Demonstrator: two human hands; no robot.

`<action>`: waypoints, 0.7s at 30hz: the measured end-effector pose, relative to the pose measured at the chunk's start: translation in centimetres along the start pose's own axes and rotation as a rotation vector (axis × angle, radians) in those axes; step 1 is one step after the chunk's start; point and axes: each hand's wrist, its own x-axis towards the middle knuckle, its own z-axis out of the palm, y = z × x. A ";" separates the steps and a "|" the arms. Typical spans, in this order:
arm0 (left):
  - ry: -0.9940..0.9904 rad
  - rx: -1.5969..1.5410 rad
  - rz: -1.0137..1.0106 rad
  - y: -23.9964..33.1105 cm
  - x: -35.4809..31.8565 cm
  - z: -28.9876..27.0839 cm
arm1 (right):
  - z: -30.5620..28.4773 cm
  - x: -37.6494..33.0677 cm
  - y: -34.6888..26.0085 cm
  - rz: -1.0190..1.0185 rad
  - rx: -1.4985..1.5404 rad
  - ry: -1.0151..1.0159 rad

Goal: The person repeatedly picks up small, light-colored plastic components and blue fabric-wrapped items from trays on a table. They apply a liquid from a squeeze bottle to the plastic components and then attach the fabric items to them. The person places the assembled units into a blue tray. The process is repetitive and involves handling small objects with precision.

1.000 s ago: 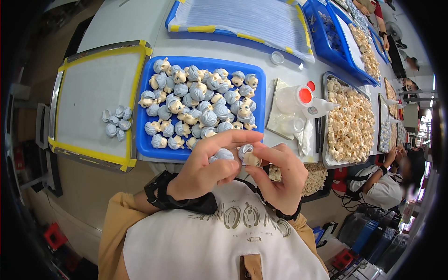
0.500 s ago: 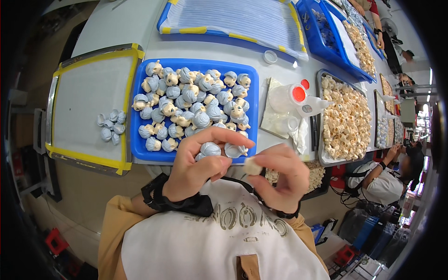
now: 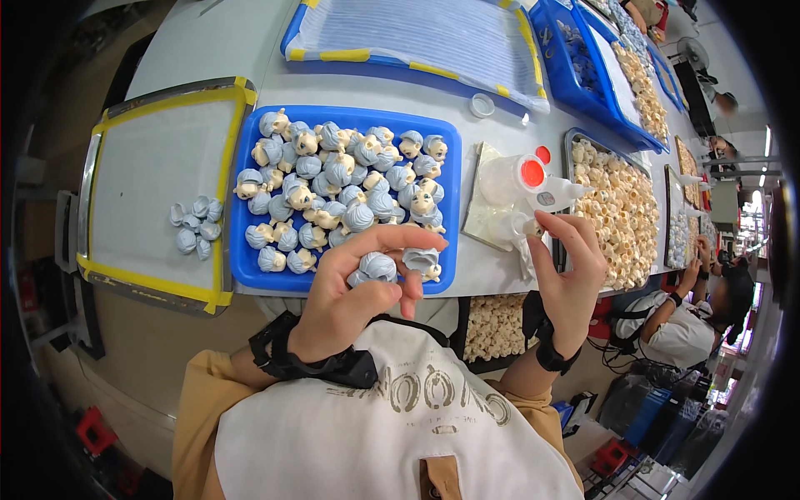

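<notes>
Head view: hands have split, left hand (image 3: 350,304) still cupping blue-haired doll heads (image 3: 377,267), right hand (image 3: 568,279) now open and empty near glue bottle (image 3: 533,185).

The left hand (image 3: 354,292) is curled palm-up near the chest, its forefinger arched over and thumb tucked below in a closed grip, a dark strap around the wrist. The right hand (image 3: 567,271) is raised to the right, well apart, fingers straight and spread upward, wrist also banded.
</notes>
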 end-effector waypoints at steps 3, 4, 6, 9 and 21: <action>0.014 -0.016 -0.020 0.0 0.0 0.1 | 0.1 0.1 -0.1 -0.020 -0.022 -0.008; -0.002 -0.028 -0.041 0.1 0.0 0.0 | 0.1 0.1 -0.1 -0.025 -0.021 -0.009; -0.034 -0.054 -0.083 0.4 -0.1 -0.2 | 0.1 0.1 0.0 -0.037 -0.026 -0.019; -0.049 0.016 -0.088 0.6 -0.1 -0.1 | 0.2 0.1 0.0 -0.047 -0.035 -0.035; -0.050 0.006 -0.112 0.7 -0.2 -0.1 | 0.2 -0.2 -0.1 0.011 -0.032 -0.042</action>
